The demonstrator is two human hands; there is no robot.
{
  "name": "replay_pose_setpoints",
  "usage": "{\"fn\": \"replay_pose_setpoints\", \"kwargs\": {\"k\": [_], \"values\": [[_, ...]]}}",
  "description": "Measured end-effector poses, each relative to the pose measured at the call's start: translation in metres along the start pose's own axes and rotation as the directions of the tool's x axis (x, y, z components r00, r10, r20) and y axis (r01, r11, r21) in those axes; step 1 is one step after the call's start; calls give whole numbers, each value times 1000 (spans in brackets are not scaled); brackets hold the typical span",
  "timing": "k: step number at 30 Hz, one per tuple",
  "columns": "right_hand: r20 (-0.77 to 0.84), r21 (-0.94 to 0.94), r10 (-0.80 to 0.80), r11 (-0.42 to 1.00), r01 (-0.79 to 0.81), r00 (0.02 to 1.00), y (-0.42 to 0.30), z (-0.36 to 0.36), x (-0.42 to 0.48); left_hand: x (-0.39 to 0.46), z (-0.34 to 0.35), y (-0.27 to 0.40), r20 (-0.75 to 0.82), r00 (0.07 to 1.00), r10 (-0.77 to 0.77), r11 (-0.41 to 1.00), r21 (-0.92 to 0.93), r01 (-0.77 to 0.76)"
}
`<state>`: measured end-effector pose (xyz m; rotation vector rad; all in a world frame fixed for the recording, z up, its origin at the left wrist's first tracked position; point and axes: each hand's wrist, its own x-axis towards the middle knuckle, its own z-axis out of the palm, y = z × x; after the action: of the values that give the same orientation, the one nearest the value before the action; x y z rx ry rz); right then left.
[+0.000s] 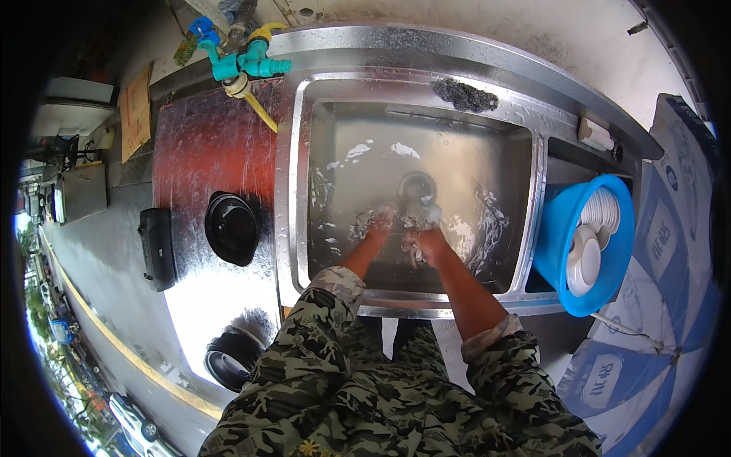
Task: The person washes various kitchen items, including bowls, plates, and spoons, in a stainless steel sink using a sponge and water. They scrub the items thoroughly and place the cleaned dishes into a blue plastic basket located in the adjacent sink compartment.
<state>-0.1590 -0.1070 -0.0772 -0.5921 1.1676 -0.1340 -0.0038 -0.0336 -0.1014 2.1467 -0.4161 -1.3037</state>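
Note:
Both my hands are down in the water of a stainless steel sink point(365, 154), near its front half. My left hand point(378, 223) is blurred by splashes, and its fingers are hard to make out. Beside it, my right hand point(425, 243) is partly under the surface, just below the round drain point(418, 187). Ripples and bubbles hide whether either hand holds anything. A dark scouring pad of metal wire point(465, 95) lies on the sink's back rim.
A blue plastic basin point(623, 251) with stacked white dishes point(583, 257) stands at the right. Left are a teal tap point(251, 64), black bowls point(231, 228), point(233, 359) and a black portable speaker point(157, 249). A folded umbrella-like cloth point(645, 297) bears writing.

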Motion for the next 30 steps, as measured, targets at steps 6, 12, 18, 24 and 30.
{"fn": "replay_pose_setpoints", "kwargs": {"k": [6, 12, 18, 24, 30], "values": [[45, -35, 34, 999, -32, 998, -27, 0, -31, -23, 23, 19, -82, 953, 292, 956, -7, -293], [99, -60, -208, 975, 215, 973, -20, -8, -32, -33, 33, 35, 27, 998, 52, 800, -599, -26], [65, -572, -348, 755, 321, 935, -19, -8, -33, -14, 32, 23, 173, 981, -85, 855, -494, 161], [52, -156, -194, 967, 200, 980, -46, 1, -59, 0, 34, 4, -132, 977, 166, 983, -61, -175], [105, -199, -94, 973, 114, 990, -29, -36, -26, -18, 28, 21, 13, 988, 153, 971, -189, -148]]}}
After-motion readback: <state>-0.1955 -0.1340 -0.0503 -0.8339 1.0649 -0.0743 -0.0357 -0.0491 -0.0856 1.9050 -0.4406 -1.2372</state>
